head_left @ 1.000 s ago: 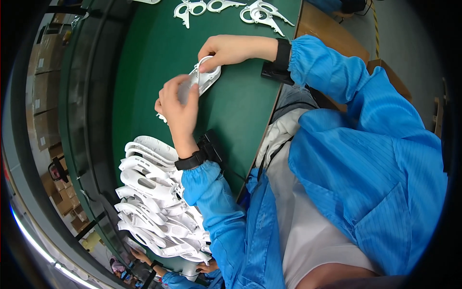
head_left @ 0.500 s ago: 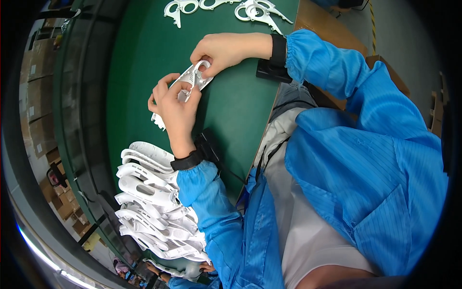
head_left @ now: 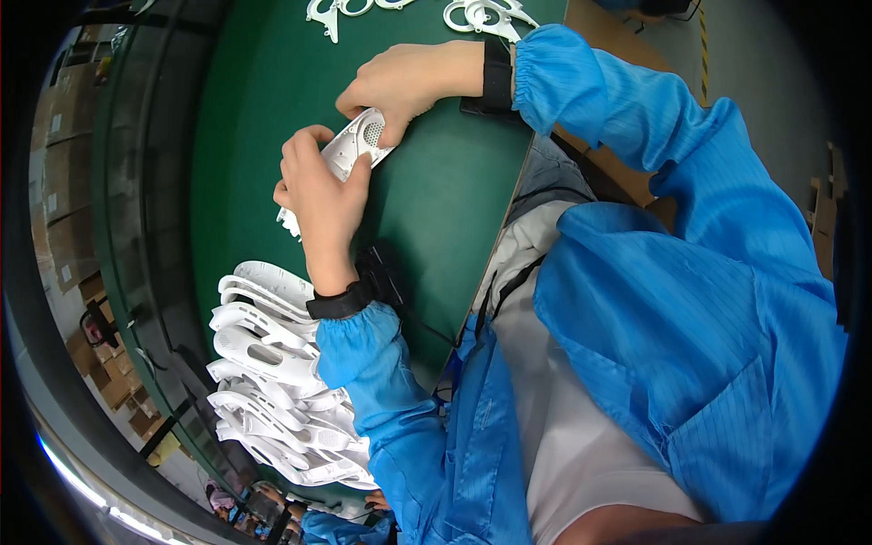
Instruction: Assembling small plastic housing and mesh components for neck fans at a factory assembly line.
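A long white plastic shell [head_left: 343, 158] with a round perforated grille near its upper end slants above the green table, held in both hands. My left hand [head_left: 318, 191] is closed around its lower middle, thumb on the near edge and fingers over the far side. The shell's lower tip shows past that hand. At the grille end, my right hand [head_left: 400, 86] grips the shell, with the thumb on the near edge beside the grille. Its other fingertips are partly hidden behind the shell.
White shells [head_left: 272, 354] lie in a tall overlapping pile beside my left forearm. White ring-shaped parts [head_left: 481, 14] rest at the table's far end. The green table [head_left: 445, 200] ends along my body. Another person's blue sleeve [head_left: 331, 527] shows below the pile.
Both hands have shifted slightly left, and the right also up. The shell's inner face and grille now show more plainly; a curved white rim by my right thumb is no longer visible.
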Available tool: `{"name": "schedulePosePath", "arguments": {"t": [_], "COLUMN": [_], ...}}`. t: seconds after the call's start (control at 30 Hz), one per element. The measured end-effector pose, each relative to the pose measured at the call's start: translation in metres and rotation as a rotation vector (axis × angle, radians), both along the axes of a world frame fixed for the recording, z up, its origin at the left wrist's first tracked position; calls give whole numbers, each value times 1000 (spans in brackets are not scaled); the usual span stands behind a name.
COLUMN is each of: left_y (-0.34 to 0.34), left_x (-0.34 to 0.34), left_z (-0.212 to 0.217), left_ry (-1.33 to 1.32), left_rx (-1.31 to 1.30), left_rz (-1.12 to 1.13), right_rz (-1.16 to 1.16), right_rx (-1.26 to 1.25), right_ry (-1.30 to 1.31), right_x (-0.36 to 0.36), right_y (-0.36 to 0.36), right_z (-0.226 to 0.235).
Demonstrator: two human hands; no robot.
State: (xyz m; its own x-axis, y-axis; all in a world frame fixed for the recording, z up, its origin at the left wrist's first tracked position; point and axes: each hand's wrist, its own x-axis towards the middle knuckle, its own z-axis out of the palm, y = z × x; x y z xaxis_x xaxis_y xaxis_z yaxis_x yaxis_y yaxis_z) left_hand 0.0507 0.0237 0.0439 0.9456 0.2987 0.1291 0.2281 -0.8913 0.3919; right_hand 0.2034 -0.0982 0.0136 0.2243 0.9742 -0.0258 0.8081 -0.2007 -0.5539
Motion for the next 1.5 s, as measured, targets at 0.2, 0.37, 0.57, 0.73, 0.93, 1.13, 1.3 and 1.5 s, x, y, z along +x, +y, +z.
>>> {"name": "schedulePosePath", "arguments": {"t": [0.2, 0.37, 0.57, 0.73, 0.93, 1.13, 1.3, 1.5], "left_y": [-5, 1, 2, -11, -9, -12, -8, -10], "left_x": [17, 9, -8, -29, -33, -34, -29, -16], "left_z": [16, 10, -9, -25, -52, -48, -49, -50], "left_ry": [389, 342, -464, -793, -585, -514, -491, -451], "left_rx": [-12, 14, 83, -227, -409, -430, -437, -307], "left_rz": [155, 207, 70, 338, 358, 377, 365, 368], "right_rz": [-4, 99, 69, -378, -416, -381, -506, -461], "right_rx": [-100, -64, 89, -109, 151, 384, 446, 484], "right_ry": [158, 107, 275, 690, 991, 1014, 973, 833], "right_x": [9, 6, 25, 42, 31, 26, 37, 43], "right_y": [4, 14, 15, 43, 114, 127, 134, 135], "right_z": [-3, 5, -12, -1, 3, -20, -32, -46]}}
